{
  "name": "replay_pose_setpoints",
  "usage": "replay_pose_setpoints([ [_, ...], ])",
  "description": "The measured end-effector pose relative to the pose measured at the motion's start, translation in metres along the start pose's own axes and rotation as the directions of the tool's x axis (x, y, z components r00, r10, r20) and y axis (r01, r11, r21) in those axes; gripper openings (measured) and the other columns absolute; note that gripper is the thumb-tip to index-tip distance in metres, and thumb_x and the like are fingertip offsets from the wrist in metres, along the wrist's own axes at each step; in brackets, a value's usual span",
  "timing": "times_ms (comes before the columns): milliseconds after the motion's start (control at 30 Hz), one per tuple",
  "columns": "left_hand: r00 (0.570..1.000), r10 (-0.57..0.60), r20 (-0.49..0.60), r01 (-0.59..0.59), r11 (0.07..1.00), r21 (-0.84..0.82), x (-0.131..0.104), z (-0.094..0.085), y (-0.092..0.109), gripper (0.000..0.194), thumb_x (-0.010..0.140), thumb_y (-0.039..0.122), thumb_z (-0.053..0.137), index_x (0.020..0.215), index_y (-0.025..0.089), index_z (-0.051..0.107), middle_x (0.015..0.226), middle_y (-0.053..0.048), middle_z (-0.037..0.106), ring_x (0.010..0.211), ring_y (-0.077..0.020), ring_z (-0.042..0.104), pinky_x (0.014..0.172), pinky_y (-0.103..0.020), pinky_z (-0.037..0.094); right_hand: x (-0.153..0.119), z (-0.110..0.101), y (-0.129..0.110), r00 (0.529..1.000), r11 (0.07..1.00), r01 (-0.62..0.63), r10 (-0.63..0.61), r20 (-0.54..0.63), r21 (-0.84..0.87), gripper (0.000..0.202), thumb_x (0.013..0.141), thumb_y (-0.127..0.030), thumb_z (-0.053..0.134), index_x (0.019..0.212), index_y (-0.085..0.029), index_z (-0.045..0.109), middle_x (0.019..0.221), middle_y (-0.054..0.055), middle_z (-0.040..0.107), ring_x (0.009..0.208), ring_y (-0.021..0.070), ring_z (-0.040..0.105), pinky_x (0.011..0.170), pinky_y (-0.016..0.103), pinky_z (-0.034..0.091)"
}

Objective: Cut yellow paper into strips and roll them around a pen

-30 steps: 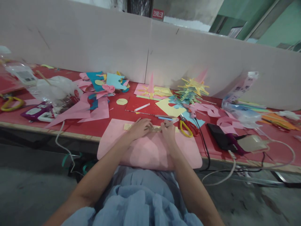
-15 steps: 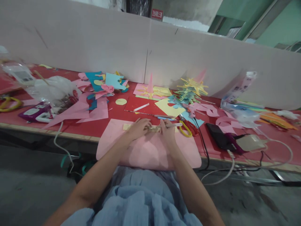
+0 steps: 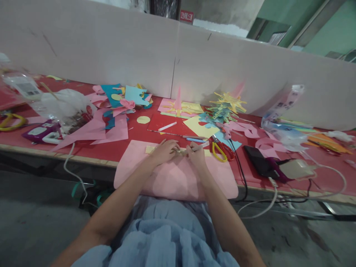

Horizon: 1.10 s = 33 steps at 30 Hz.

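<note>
A pale yellow paper strip (image 3: 150, 150) lies across the large pink sheet (image 3: 172, 181) at the table's front edge. My left hand (image 3: 165, 151) rests over the strip, fingers spread and bent, with the fingertips pressing near its middle. To the right, my right hand (image 3: 197, 154) grips a light-coloured pen (image 3: 200, 146) in a writing hold. Its back end points right and up; the tip is too small to make out between my hands. Yellow and red-handled scissors (image 3: 219, 151) lie just right of that hand.
Beyond the sheet lie a blue pen (image 3: 195, 140), a white pen (image 3: 167, 126) and a yellow paper piece (image 3: 201, 128). A pink glue gun (image 3: 227, 130), its cord and a black phone (image 3: 258, 161) are at right. Paper scraps (image 3: 91, 128) and a plastic bag (image 3: 65, 105) fill the left.
My right hand has shifted slightly left along the strip, and the pen has tilted up more at its back end. The left hand stays in place.
</note>
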<state>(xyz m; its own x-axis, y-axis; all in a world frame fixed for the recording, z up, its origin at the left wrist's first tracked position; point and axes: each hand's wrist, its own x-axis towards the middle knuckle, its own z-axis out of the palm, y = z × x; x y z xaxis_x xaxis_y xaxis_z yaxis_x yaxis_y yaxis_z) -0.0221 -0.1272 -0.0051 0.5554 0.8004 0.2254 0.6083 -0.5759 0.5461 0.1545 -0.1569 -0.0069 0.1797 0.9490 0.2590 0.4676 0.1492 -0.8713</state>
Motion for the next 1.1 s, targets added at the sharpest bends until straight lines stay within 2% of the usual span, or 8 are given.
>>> replay_pose_setpoints([
  [200,1.000,0.023,-0.014,-0.023,1.000,0.006,0.0005,0.0012,-0.0022,0.027,0.076,0.010,0.047,0.097,0.024,0.059,0.124,-0.003,0.060,0.125,-0.0172,0.048,0.114,-0.045,0.018,-0.0017,0.0003,-0.0027,1.000,0.999,-0.011,0.011,0.022,0.033,0.026,0.073,-0.031,0.048,0.056,-0.023,0.030,0.042,-0.008,0.032,0.045,0.0098,0.031,0.047,0.023,0.025],
  [467,1.000,0.010,-0.006,-0.010,1.000,-0.006,-0.0002,-0.0012,0.0013,0.028,0.076,0.010,0.046,0.096,0.024,0.059,0.125,-0.003,0.060,0.125,-0.0176,0.049,0.114,-0.045,0.018,-0.0022,-0.0003,-0.0044,0.999,0.999,0.030,-0.030,-0.023,0.017,0.027,0.071,-0.029,0.048,0.056,-0.023,0.026,0.048,-0.008,0.025,0.048,0.0089,0.025,0.046,0.023,0.021],
  [733,1.000,0.027,-0.009,-0.027,1.000,0.005,0.0011,0.0020,-0.0030,0.027,0.077,0.011,0.046,0.097,0.024,0.059,0.123,-0.003,0.061,0.124,-0.0177,0.049,0.114,-0.045,0.019,-0.0016,-0.0009,-0.0022,1.000,0.999,0.020,-0.020,-0.021,-0.033,0.023,0.073,-0.031,0.045,0.057,-0.023,0.031,0.047,-0.008,0.029,0.048,0.0098,0.029,0.048,0.023,0.022],
  [900,0.999,0.037,-0.016,-0.037,0.999,0.010,0.0004,0.0019,-0.0028,0.027,0.078,0.011,0.046,0.097,0.024,0.059,0.120,-0.003,0.062,0.126,-0.0175,0.048,0.113,-0.042,0.020,-0.0017,-0.0017,-0.0025,0.996,0.995,0.049,-0.055,-0.069,-0.092,0.020,0.071,-0.030,0.044,0.057,-0.023,0.032,0.049,-0.007,0.028,0.050,0.0101,0.029,0.049,0.023,0.022],
  [1100,0.999,0.036,-0.019,-0.036,0.999,-0.001,0.0006,0.0013,-0.0021,0.027,0.077,0.011,0.045,0.096,0.024,0.059,0.119,-0.003,0.063,0.124,-0.0176,0.049,0.114,-0.044,0.019,-0.0035,-0.0026,-0.0062,0.998,0.998,0.020,-0.023,-0.053,-0.062,0.022,0.071,-0.031,0.045,0.057,-0.023,0.030,0.051,-0.007,0.028,0.051,0.0096,0.029,0.048,0.023,0.022],
])
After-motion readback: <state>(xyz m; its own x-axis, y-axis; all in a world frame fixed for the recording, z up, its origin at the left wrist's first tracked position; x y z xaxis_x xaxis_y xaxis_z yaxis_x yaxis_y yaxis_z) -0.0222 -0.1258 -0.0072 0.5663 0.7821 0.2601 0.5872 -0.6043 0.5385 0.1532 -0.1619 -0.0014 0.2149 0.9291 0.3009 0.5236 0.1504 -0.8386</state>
